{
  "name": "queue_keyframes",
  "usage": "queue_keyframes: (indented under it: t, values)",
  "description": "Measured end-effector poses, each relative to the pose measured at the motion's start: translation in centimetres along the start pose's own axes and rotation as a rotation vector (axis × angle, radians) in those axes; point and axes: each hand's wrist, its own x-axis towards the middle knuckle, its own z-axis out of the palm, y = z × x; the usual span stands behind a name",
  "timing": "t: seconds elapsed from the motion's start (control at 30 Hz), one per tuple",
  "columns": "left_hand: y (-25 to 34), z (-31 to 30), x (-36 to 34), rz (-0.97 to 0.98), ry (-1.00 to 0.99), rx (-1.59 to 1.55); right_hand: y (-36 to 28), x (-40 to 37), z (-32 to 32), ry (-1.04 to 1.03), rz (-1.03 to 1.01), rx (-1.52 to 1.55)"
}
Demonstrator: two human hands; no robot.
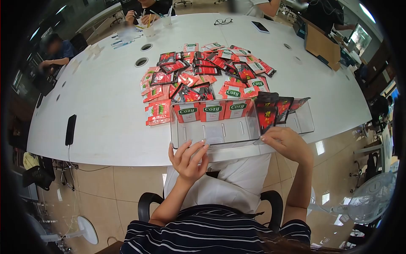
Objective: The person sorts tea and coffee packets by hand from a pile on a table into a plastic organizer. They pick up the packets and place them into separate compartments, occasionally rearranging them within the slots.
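Directly before me on the white table stands a clear plastic bin (190,131) with red Cozy packets (212,112) upright along its far side. My left hand (189,160) rests at the bin's near edge, fingers spread and holding nothing. My right hand (285,143) is at the bin's near right corner, thumb and fingers pressed together; what lies between them, if anything, is too small to tell. Beyond that hand, black and red packets (267,114) stand in a second clear bin (305,120) on the right. A heap of red, pink and black packets (207,67) lies behind the bins.
On the white table (110,97) are a black phone (71,129) with a cable at left, glasses (223,21), another phone (260,27) and a cardboard box (321,44) at back right. A person's hands (146,18) hold sticks across the table; cups stand nearby.
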Motion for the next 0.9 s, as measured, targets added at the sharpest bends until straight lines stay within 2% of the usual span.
queue_keyframes:
  t: [0.3,0.5,0.6,0.7,0.8,0.9]
  values:
    - [0.0,0.1,-0.1,-0.026,0.009,0.003,1.4,1.1,0.0,0.139,-0.216,-0.177]
    - [0.0,0.1,-0.2,-0.025,0.007,0.018,0.9,-0.9,-0.6,0.31,-0.104,0.075]
    - [0.0,0.0,-0.1,-0.033,-0.001,0.012,4.5,-2.7,-0.4,0.699,-0.163,0.187]
    - [0.2,-0.3,0.1,-0.055,-0.016,-0.019,9.0,-3.1,0.4,1.168,-0.015,0.234]
    - [0.1,-1.0,0.4,-0.099,0.005,-0.184,11.5,-2.6,0.5,1.367,0.114,0.526]
    - [-0.3,-2.4,1.3,-0.213,0.01,-0.349,12.7,-1.3,1.2,1.292,0.053,0.852]
